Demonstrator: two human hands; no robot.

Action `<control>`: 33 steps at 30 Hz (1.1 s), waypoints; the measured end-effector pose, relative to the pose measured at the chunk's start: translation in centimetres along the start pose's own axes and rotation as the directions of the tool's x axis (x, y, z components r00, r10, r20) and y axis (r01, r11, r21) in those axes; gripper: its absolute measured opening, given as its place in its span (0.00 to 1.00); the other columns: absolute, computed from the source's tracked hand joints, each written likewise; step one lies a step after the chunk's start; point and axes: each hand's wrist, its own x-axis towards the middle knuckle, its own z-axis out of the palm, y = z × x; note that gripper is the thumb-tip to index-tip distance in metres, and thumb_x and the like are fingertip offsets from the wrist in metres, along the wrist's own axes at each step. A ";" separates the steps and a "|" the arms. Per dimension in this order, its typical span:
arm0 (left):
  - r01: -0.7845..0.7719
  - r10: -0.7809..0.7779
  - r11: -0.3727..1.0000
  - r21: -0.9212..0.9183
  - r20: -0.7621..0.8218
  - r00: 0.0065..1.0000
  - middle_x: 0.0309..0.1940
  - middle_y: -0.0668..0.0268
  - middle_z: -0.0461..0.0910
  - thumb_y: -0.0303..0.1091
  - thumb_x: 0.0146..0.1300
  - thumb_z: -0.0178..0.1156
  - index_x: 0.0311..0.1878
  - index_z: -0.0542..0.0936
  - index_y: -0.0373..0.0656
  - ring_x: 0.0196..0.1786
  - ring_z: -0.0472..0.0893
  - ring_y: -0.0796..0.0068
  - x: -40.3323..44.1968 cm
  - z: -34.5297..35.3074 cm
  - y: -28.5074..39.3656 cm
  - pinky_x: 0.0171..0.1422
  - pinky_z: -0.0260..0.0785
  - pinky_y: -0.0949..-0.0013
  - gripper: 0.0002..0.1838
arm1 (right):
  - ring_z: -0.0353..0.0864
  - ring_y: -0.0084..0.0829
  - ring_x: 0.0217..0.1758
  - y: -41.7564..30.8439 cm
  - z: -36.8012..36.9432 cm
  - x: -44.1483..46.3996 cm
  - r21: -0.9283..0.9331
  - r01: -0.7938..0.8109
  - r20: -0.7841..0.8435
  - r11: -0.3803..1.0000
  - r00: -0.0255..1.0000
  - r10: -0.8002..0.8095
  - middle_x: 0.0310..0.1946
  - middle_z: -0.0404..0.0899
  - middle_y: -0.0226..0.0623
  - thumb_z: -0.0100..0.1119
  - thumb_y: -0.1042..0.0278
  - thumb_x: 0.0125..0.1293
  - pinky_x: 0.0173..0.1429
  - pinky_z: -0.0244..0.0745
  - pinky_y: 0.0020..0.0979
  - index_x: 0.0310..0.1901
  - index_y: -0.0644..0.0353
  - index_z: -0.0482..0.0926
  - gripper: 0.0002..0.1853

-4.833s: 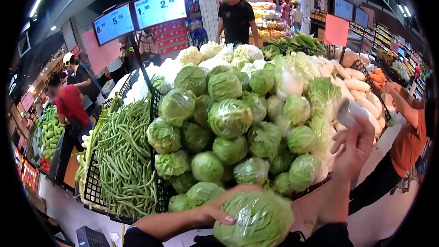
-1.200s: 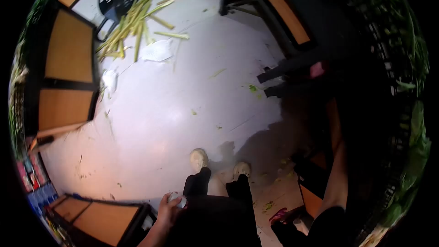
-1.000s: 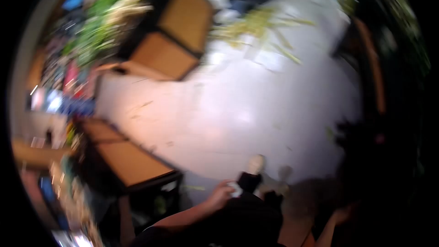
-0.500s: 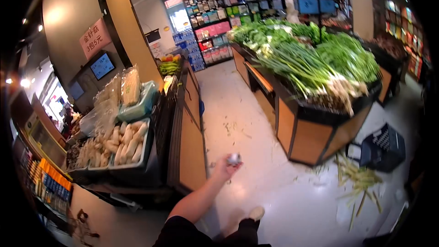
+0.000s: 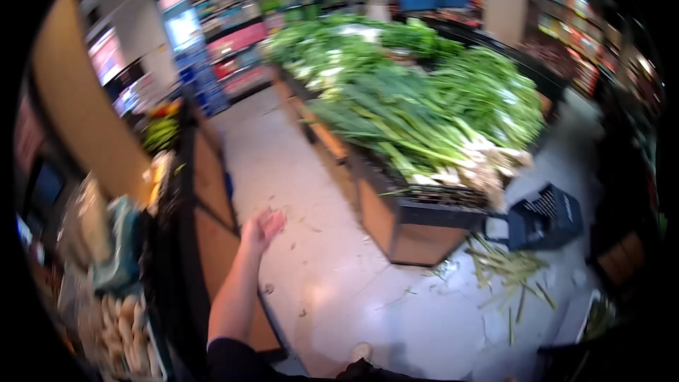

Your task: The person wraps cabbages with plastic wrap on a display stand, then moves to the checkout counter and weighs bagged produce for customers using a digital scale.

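Note:
My left hand (image 5: 264, 226) reaches forward over the aisle floor, blurred by motion. Its fingers look loosely apart, and I see nothing held in them. To its left runs the wood-panelled side of a produce stand (image 5: 212, 177). Ahead and to the right is a display island (image 5: 431, 237) heaped with leafy greens (image 5: 488, 92) and long green onions (image 5: 424, 145), their white root ends toward me. My right hand is out of the frame.
A dark shopping basket (image 5: 548, 219) lies on the floor at the right, beside scattered green stalks (image 5: 509, 269). Pale root vegetables (image 5: 127, 332) fill a tray at lower left. Stocked shelves (image 5: 240, 42) line the back. My shoe (image 5: 361, 351) shows below.
The view has swung right and moved closer to the island. A small silvery object in my left hand half a second ago no longer shows; the hand appears farther left in view.

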 end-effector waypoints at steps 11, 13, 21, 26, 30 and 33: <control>0.483 -0.481 0.855 0.189 -0.063 0.875 0.39 0.55 0.75 0.27 0.53 0.49 0.47 0.71 0.41 0.41 0.77 0.58 -5.7 20.3 -37.2 0.46 0.74 0.64 0.15 | 0.70 0.30 0.32 -5.5 -10.0 3.3 0.782 -0.337 0.432 0.524 0.900 -0.065 0.35 0.71 0.38 0.51 0.75 0.56 0.37 0.69 0.31 0.48 0.67 0.68 0.16; 0.527 -0.533 0.804 0.274 -0.058 0.844 0.37 0.56 0.75 0.27 0.53 0.50 0.46 0.70 0.38 0.39 0.77 0.59 -8.5 25.1 -43.5 0.46 0.74 0.62 0.15 | 0.70 0.31 0.33 -11.8 -12.2 2.8 0.837 -0.320 0.400 0.444 0.911 -0.097 0.35 0.71 0.39 0.51 0.76 0.55 0.41 0.69 0.31 0.48 0.68 0.68 0.17; 0.363 -0.699 0.472 0.803 0.090 0.710 0.27 0.55 0.78 0.27 0.59 0.45 0.37 0.75 0.35 0.29 0.79 0.59 -17.1 47.6 -61.6 0.34 0.75 0.61 0.10 | 0.69 0.30 0.22 -24.9 -24.0 14.9 0.816 -0.120 0.232 0.566 0.964 -0.130 0.26 0.69 0.38 0.51 0.80 0.51 0.28 0.64 0.31 0.39 0.62 0.66 0.12; -0.066 -0.524 0.492 0.868 0.356 0.774 0.14 0.54 0.73 0.19 0.44 0.40 0.17 0.69 0.38 0.19 0.78 0.62 -14.5 68.1 -71.2 0.24 0.73 0.64 0.09 | 0.68 0.25 0.18 -31.2 -30.7 23.4 0.681 0.054 -0.027 0.730 0.998 -0.048 0.22 0.69 0.33 0.57 0.77 0.54 0.22 0.61 0.26 0.40 0.60 0.67 0.13; -0.255 -0.653 0.526 0.811 0.577 0.491 0.20 0.58 0.78 0.23 0.51 0.49 0.25 0.78 0.34 0.21 0.78 0.68 -19.1 88.2 -86.9 0.27 0.72 0.70 0.07 | 0.68 0.21 0.18 -37.1 -37.3 29.4 0.633 0.174 -0.241 0.754 0.970 -0.022 0.22 0.69 0.31 0.59 0.73 0.57 0.20 0.62 0.25 0.41 0.59 0.65 0.13; -0.545 -0.871 0.418 0.727 0.491 -0.012 0.32 0.64 0.82 0.30 0.57 0.56 0.38 0.83 0.37 0.38 0.79 0.76 -33.5 100.6 -95.6 0.42 0.69 0.74 0.10 | 0.68 0.20 0.19 -40.7 -41.5 35.2 0.494 0.269 -0.380 0.827 0.922 -0.073 0.22 0.69 0.31 0.58 0.69 0.61 0.21 0.63 0.24 0.46 0.59 0.60 0.17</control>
